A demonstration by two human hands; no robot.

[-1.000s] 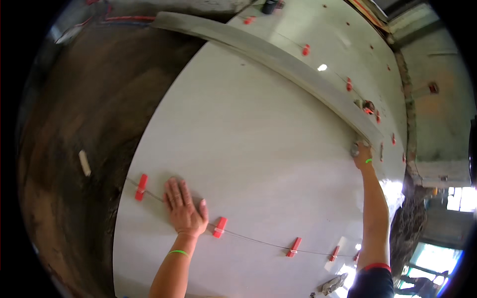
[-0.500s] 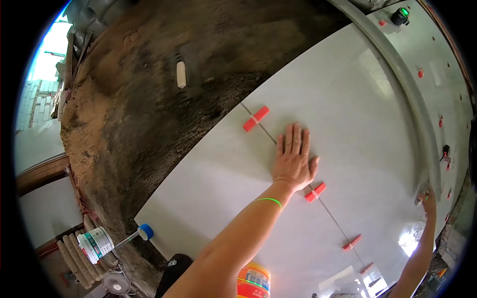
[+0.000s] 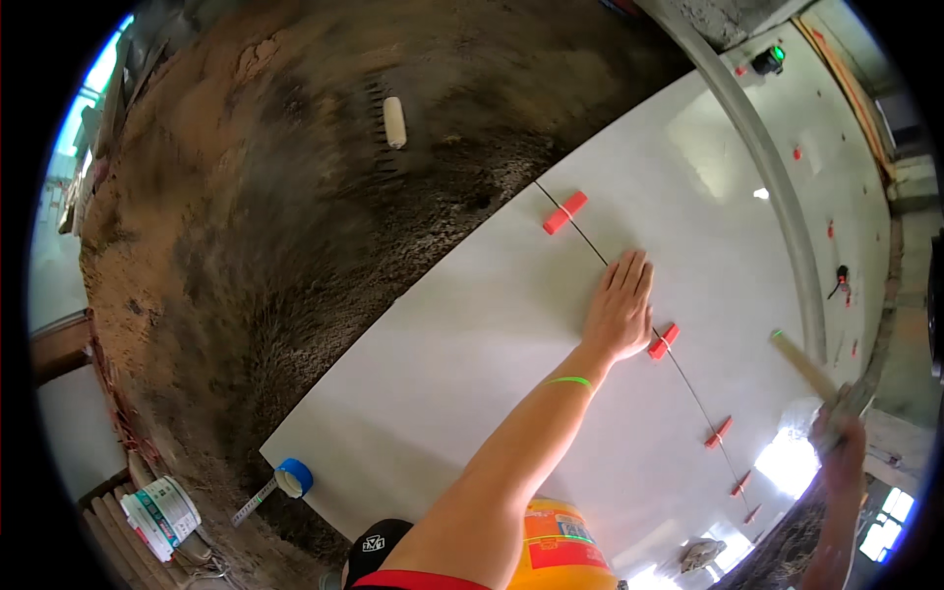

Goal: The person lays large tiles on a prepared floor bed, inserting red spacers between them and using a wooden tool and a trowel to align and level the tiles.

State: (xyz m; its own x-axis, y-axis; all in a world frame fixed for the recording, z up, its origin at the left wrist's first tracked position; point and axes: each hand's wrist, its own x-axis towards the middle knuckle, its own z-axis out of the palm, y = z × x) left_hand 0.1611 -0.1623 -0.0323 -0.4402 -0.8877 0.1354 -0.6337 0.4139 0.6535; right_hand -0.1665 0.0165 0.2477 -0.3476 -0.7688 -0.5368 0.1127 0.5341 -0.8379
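On the white floor tile [image 3: 472, 334], the left hand [image 3: 619, 310] lies flat, fingers spread, beside the joint that runs near-right to far-left. At far right, the right hand [image 3: 836, 433] grips a wooden handle [image 3: 801, 362], well apart from the red clip [image 3: 664, 341] touching the left hand.

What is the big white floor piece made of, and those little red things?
The white tile under the left hand looks like glazed ceramic or porcelain: smooth, glossy, mirroring light. The red clips in the joint look like plastic: bright, even colour. The brown bed beside it looks like gritty sand or mortar.
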